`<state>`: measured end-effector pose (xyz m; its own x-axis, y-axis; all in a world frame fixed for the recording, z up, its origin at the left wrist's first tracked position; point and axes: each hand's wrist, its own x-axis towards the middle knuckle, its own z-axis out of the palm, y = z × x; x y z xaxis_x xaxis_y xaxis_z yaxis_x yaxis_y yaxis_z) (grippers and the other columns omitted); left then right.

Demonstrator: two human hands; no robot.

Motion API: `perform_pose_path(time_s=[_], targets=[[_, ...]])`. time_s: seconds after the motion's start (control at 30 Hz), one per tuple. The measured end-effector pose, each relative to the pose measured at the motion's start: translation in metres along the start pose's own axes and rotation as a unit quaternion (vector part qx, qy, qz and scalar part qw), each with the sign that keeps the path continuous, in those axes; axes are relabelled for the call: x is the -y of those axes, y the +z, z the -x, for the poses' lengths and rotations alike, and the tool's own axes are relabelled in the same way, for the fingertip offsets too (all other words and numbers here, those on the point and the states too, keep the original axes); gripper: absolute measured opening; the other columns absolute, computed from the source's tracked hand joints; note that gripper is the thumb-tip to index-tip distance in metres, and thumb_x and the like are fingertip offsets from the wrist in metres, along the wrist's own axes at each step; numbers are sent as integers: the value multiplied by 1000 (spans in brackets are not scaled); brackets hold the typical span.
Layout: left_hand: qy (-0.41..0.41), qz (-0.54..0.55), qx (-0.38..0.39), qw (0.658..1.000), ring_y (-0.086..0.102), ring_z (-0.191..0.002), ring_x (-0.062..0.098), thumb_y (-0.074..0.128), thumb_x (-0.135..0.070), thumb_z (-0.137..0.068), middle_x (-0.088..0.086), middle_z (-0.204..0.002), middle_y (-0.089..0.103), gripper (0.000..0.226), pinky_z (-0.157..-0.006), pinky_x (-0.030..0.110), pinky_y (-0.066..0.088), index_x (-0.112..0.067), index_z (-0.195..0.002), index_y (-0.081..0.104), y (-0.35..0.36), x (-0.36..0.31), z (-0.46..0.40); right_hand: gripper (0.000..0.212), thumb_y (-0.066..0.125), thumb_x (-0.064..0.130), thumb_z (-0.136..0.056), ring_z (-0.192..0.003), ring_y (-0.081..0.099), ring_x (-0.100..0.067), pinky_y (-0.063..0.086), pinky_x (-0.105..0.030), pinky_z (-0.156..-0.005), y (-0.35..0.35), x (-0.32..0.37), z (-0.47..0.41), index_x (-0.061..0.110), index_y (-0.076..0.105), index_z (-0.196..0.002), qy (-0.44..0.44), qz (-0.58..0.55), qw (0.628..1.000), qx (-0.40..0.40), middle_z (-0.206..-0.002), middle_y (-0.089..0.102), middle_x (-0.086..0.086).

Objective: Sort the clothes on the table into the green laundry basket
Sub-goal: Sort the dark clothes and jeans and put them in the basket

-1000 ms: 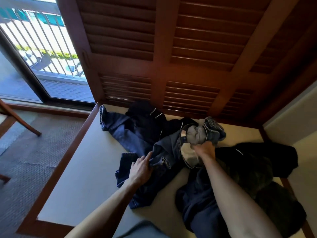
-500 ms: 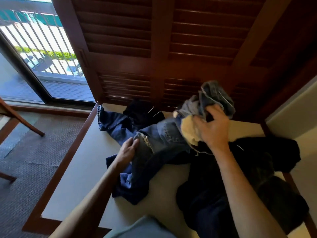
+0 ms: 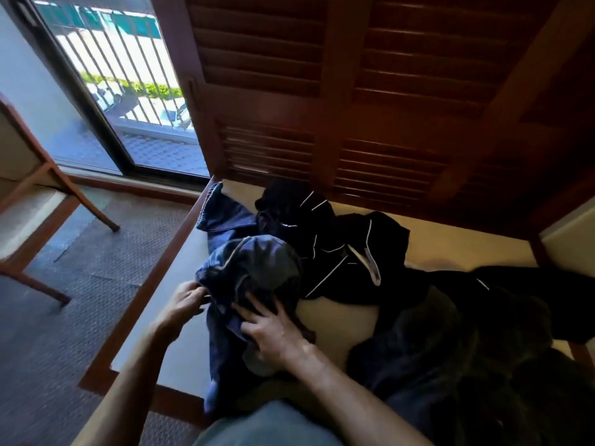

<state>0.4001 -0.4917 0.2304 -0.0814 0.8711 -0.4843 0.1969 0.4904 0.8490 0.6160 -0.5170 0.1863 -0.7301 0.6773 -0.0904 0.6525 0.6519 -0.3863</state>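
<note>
A bundle of blue jeans (image 3: 254,272) is bunched up over the table's (image 3: 180,278) left side, one leg trailing to the back left corner. My left hand (image 3: 185,299) grips the bundle's left edge. My right hand (image 3: 273,329) holds its lower right side, fingers curled into the denim. A black garment with white piping (image 3: 331,246) lies behind the jeans. A heap of dark clothes (image 3: 476,342) covers the table's right side. No green laundry basket is in view.
Dark wooden louvred shutters (image 3: 370,91) stand along the table's back edge. A glass door (image 3: 122,91) opens to a balcony at the left. Wooden chair legs (image 3: 64,194) stand on the grey carpet left of the table.
The jeans have come off the pile and moved left toward me. My right hand dropped from above the pile to the bundle's lower side; my left hand took hold of its edge. The view swung left.
</note>
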Motion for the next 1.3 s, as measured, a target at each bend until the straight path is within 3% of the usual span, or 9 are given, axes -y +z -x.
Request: perform_pose_path(time_s=[0.2, 0.3, 0.47, 0.63, 0.77, 0.97, 1.1, 1.2, 1.3], targets=[[51, -257, -222, 939, 44, -136, 39, 61, -50, -94, 24, -150, 43, 73, -110, 50, 37, -16, -152, 32, -1, -4, 1, 50, 65, 42, -82, -155, 0, -19, 2, -62, -120, 5, 0, -4, 13, 59, -123, -14, 23, 998, 51, -165, 23, 5], [109, -443, -160, 875, 21, -150, 39, 54, -67, -89, 19, -164, 17, 84, -119, 54, 19, -34, -158, 19, 25, -26, -13, 64, 68, 52, -81, -154, 1, -31, 3, -75, -113, 5, 7, -4, 17, 48, -131, -53, 63, 996, 41, -167, 15, -2], [55, -473, -3, 879, -6, -151, 48, 66, -73, -70, 11, -167, -18, 116, -116, 70, 3, -44, -157, -4, 49, -58, -69, 83, 69, 53, -76, -148, -10, -53, -2, -85, -101, 41, 26, 10, 36, 33, -150, -39, 119, 990, 68, -168, -11, -8], [-29, -381, 87, 920, 39, -140, 42, 68, -68, -61, 17, -160, 32, 122, -111, 49, 39, -46, -156, -4, 53, -54, -85, 66, 60, 47, -82, -147, 15, -48, 37, -73, -101, 42, 11, 5, 47, 41, -144, 19, 237, 963, 129, -169, -1, -1], [-15, -374, 49, 926, 62, -102, 30, 60, -75, -63, 12, -127, 64, 90, -86, 37, 53, -36, -142, 42, 46, -45, -85, 62, 47, 38, -83, -150, 23, -33, 38, -68, -105, 34, -11, 6, 51, 38, -144, 67, 232, 960, 143, -166, 17, 9], [-10, -379, 34, 925, 64, -85, 23, 66, -65, -72, 5, -101, 72, 50, -81, 35, 57, -22, -99, 62, 36, -41, -78, 56, 63, 25, -71, -151, -6, -23, 16, -68, -114, 0, -26, 19, 49, 66, -121, 211, 133, 955, 158, -164, 12, 12], [7, -538, 30, 843, 50, -127, 36, 68, -73, -69, 17, -139, 51, 92, -103, 47, 43, -18, -137, 40, 9, -33, -77, 61, 61, 6, -84, -154, -7, -16, 8, -52, -122, -38, -21, 39, 33, 56, -139, 250, -9, 942, 225, -167, 1, 13], [14, -565, 22, 824, 3, -151, 47, 68, -89, -53, 19, -166, 2, 136, -119, 62, 6, -33, -158, 2, -17, -37, -98, 35, 66, 10, -88, -137, 47, -17, 37, -15, -104, -52, -12, 60, 25, 67, -120, 340, -263, 902, 47, -139, 58, 1], [-75, -506, 109, 852, -11, -152, 44, 70, -90, -47, 12, -166, -20, 149, -120, 62, -1, -39, -156, -16, -30, -29, -122, 50, 70, 38, -90, -117, 55, -17, 41, -16, -87, -39, -6, 69, 14, 54, -130, 487, -372, 780, -129, -124, 60, -2]])
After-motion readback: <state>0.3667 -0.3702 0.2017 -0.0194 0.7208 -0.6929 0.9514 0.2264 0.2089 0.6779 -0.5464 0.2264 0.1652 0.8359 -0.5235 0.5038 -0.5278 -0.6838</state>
